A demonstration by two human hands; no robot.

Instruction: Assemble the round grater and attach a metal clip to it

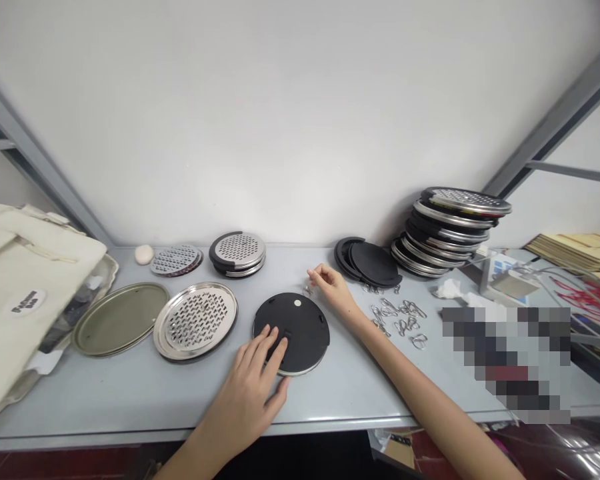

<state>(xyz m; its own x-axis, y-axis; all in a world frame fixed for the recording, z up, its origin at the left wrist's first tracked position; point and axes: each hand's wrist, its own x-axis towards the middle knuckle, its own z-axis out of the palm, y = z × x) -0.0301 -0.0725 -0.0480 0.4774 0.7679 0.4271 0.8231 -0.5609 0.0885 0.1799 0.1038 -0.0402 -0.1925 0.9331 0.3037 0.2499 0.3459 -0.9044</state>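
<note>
My left hand (255,377) lies with its fingers spread on a round black plate (305,333) with a silver rim and a small white dot. Beyond the plate, my right hand (331,287) has its thumb and fingers pinched together. A small bent metal wire clip (307,291) hangs at those fingertips. Right of my forearm, several similar wire clips (403,313) are scattered on the table. To the left of the black plate lies a round silver grater disc (200,322).
An olive-green round plate (120,320) lies beside a cream bag (35,287). Farther back are grater discs (176,259), a small grater stack (239,252), black round plates (375,264) and a tall leaning stack (450,230). Cables and yellow envelopes (580,250) occupy the right.
</note>
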